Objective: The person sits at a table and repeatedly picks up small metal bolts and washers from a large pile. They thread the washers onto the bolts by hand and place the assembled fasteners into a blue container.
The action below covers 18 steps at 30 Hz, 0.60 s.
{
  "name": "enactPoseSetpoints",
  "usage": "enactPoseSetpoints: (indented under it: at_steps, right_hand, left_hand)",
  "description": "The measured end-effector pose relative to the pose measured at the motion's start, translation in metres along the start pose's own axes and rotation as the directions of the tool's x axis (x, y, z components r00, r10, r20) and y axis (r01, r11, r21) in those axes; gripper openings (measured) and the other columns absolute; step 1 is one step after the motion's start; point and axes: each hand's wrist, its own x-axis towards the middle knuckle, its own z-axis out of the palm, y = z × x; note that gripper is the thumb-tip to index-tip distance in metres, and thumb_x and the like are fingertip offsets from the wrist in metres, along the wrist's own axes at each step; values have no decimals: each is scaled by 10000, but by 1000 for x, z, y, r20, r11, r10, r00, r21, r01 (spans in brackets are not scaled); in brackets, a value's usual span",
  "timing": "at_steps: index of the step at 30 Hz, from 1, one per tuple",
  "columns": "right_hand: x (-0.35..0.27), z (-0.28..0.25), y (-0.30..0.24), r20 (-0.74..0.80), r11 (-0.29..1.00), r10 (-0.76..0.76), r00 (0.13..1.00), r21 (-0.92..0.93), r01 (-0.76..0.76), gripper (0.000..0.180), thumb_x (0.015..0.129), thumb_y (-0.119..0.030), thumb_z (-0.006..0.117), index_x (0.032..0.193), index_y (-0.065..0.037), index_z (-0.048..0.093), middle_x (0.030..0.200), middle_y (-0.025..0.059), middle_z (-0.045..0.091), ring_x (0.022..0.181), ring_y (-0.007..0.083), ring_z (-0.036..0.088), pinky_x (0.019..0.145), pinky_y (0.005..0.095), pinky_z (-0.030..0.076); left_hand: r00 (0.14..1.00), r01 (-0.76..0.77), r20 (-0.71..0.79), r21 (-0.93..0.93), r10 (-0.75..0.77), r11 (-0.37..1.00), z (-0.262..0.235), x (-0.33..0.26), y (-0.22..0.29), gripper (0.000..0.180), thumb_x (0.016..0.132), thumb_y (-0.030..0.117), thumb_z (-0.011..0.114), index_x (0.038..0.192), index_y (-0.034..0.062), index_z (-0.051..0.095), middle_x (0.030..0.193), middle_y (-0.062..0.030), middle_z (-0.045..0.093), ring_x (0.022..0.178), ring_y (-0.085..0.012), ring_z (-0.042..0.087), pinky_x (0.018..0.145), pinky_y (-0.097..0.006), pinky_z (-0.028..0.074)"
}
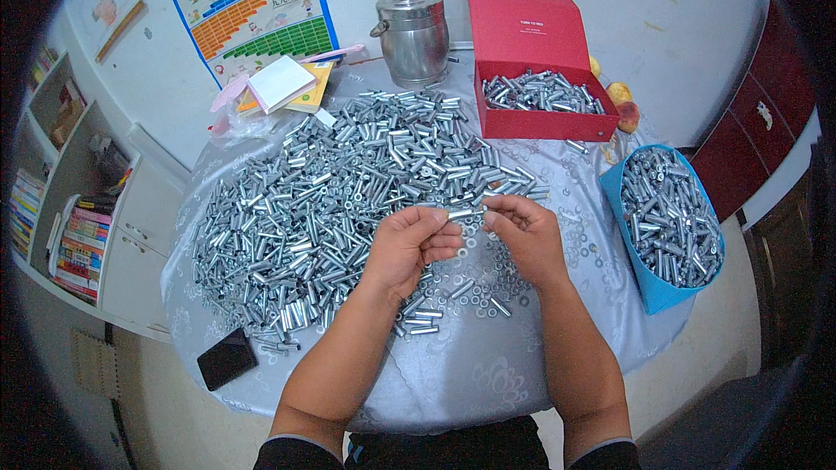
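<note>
Above the near right part of a big pile of shiny metal sleeves (348, 183), my left hand (405, 248) pinches one short metal sleeve (461, 214) between thumb and forefinger, holding it roughly level. At the sleeve's right end is my right hand (529, 239), thumb and forefinger closed in a pinch. A small piece seems to sit at those fingertips, too small to make out. Below the hands, loose flat washers (482, 289) and a few sleeves lie scattered on the silvery tablecloth (461, 374).
An open red box (549, 126) of sleeves stands at the back right, with a blue fabric bin (649, 270) full of sleeves nearer me. Behind the pile are a steel pot (411, 39) and notebooks (283, 84). A black phone (226, 359) lies at the near left edge.
</note>
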Motion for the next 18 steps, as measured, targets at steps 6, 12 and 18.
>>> enactPoseSetpoints:
  at_steps: [6,12,18]
  right_hand:
    - [0,1,1,9,999,-14,1000,-34,15,205,859,-64,661,1048,15,661,866,38,667,761,84,601,678,226,480]
    - [0,-1,8,16,986,-10,1000,-165,12,158,906,-137,627,970,3,659,800,23,646,688,83,565,608,245,453]
    - [-2,3,2,-16,983,34,999,-181,-37,225,936,-214,596,852,-11,644,695,19,600,622,80,521,566,246,416]
  left_hand:
    - [1000,-15,-17,35,16,999,4,-2,1,159,923,136,606,962,-16,631,871,-136,696,724,-178,695,632,-264,586]
    - [1000,-18,-8,70,19,997,5,-2,1,159,917,139,617,958,-14,634,870,-140,695,709,-172,689,623,-257,580]
    - [1000,-14,-4,62,14,998,6,-2,-1,154,915,147,618,964,3,638,849,-124,698,688,-171,683,605,-269,573]
